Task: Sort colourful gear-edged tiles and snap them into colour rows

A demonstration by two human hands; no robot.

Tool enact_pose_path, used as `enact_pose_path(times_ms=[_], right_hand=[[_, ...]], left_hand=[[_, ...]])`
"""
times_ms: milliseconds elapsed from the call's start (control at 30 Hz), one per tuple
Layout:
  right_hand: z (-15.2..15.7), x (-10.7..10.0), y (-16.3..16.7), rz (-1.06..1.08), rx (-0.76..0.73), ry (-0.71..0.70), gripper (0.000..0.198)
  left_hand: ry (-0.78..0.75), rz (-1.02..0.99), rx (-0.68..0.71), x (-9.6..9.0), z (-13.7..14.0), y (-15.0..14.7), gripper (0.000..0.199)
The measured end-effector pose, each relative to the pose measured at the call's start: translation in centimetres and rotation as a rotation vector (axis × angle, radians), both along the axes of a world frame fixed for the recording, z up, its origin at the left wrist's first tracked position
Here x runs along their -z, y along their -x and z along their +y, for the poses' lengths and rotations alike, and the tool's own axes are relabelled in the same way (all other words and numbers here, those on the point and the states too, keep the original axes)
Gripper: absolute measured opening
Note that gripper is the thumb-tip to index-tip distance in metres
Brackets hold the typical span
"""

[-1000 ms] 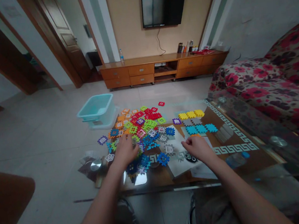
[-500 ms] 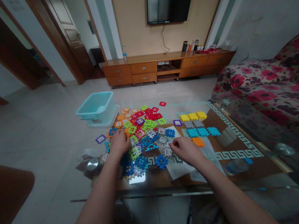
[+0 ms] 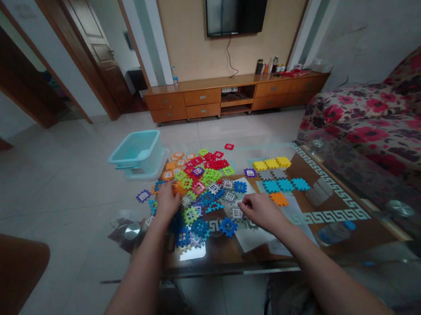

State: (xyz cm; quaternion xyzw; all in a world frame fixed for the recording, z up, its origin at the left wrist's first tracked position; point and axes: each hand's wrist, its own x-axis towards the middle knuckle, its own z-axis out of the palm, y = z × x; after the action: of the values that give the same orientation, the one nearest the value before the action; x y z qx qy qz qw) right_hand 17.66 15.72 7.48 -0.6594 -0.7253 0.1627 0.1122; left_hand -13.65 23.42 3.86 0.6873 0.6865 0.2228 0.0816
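At the left of a heap of colourful interlocking plastic blocks [image 3: 211,176], my left hand [image 3: 167,201] has its fingers bent down and pinched at the edge of an orange block [image 3: 178,188]. Its fingertips are partly hidden. My right hand [image 3: 259,210] rests curled near a grey window block [image 3: 236,213], with nothing visible in it. Blue blocks [image 3: 200,228] lie between my forearms. To the right, blocks are laid in rows by colour: yellow [image 3: 271,164], grey [image 3: 272,174], light blue [image 3: 285,185] and a single orange one [image 3: 279,199].
A glass-topped table [image 3: 223,258] carries the blocks, with paper sheets [image 3: 251,239] visible under my right hand. A plastic bottle [image 3: 333,234] lies at the right. Beyond the table's left side stands a light-blue bin [image 3: 139,158]. A floral sofa [image 3: 374,117] is at the right.
My left hand has shifted slightly left, and more of the orange block shows beside its fingers. My right hand stays almost still. The view has tilted slightly.
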Motion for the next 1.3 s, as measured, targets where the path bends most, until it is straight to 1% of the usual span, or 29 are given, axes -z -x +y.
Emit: enact_pose_path(times_ms=[133,200,267,300,333,367,433,467,500,567,633,700,767,800,867,900,933,1033,1100,1200,1267,1300], right_hand=[[-0.2,-0.3,0.1,0.127,-0.006,-0.016,0.031],[-0.2,-0.4,0.4,0.247,-0.008,-0.025,0.03],[-0.3,-0.4,0.9,0.417,-0.008,-0.005,0.027],[-0.4,-0.2,1.2,0.52,-0.006,0.024,0.026],[-0.5,-0.1,1.6,0.628,-0.007,0.067,0.025],[-0.6,0.1,1.9,0.736,-0.013,0.119,0.027],[-0.9,0.6,2.6,0.899,-0.035,0.223,0.04],[-1.0,0.8,2.9,0.942,-0.048,0.262,0.046],[-1.2,1.0,3.1,0.963,-0.059,0.284,0.048],[-1.3,1.4,3.4,0.96,-0.077,0.287,0.039],[-1.3,1.7,3.4,0.936,-0.086,0.276,0.031],[-1.2,1.9,3.4,0.908,-0.075,0.26,0.032],[-1.0,2.2,3.3,0.861,-0.044,0.225,0.033],[-1.0,2.3,3.3,0.837,-0.032,0.206,0.032],[-0.8,2.4,3.3,0.805,-0.022,0.185,0.03],[-0.8,2.4,3.4,0.8,-0.025,0.184,0.03],[-0.8,2.4,3.4,0.8,-0.03,0.184,0.029],[-0.7,2.3,3.4,0.799,-0.037,0.179,0.028],[-0.7,2.1,3.3,0.801,-0.027,0.182,0.028],[-0.7,2.0,3.1,0.82,-0.002,0.187,0.029],[-0.7,2.0,3.0,0.829,0.007,0.184,0.029],[-0.7,2.0,3.0,0.83,0.009,0.18,0.029]], left_hand=[[-0.052,-0.149,-0.049,-1.4,0.0,0.2,0.031],[-0.083,-0.298,-0.062,-2.1,-0.4,-0.3,0.027],[-0.053,-0.497,-0.035,-2.6,-1.4,-1.5,0.027],[-0.024,-0.606,0.015,-2.7,-2.1,-2.4,0.027],[0.022,-0.7,0.094,-2.8,-3.0,-3.3,0.026],[0.101,-0.767,0.191,-2.9,-3.9,-4.3,0.025],[0.264,-0.851,0.355,-2.9,-5.7,-6.1,0.024],[0.335,-0.891,0.39,-2.9,-6.6,-6.9,0.024],[0.391,-0.917,0.421,-3.1,-7.2,-7.5,0.024],[0.427,-0.94,0.454,-3.4,-8.0,-8.1,0.025],[0.399,-0.847,0.492,-3.7,-8.0,-7.9,0.028],[0.323,-0.636,0.514,-3.5,-7.5,-6.7,0.035],[0.204,-0.373,0.466,-2.8,-6.8,-5.0,0.041],[0.179,-0.235,0.432,-2.2,-6.6,-4.1,0.046],[0.216,-0.014,0.328,-0.8,-6.1,-2.4,0.056],[0.269,0.044,0.278,-0.1,-6.0,-1.7,0.058],[0.318,0.075,0.243,0.5,-5.9,-1.1,0.061],[0.346,0.135,0.222,1.5,-5.5,-0.2,0.069],[0.344,0.179,0.18,1.5,-5.3,0.0,0.082],[0.364,0.242,0.08,1.1,-5.1,0.1,0.104],[0.363,0.248,0.064,0.8,-5.2,0.0,0.108],[0.354,0.239,0.089,0.7,-5.2,0.0,0.105]])
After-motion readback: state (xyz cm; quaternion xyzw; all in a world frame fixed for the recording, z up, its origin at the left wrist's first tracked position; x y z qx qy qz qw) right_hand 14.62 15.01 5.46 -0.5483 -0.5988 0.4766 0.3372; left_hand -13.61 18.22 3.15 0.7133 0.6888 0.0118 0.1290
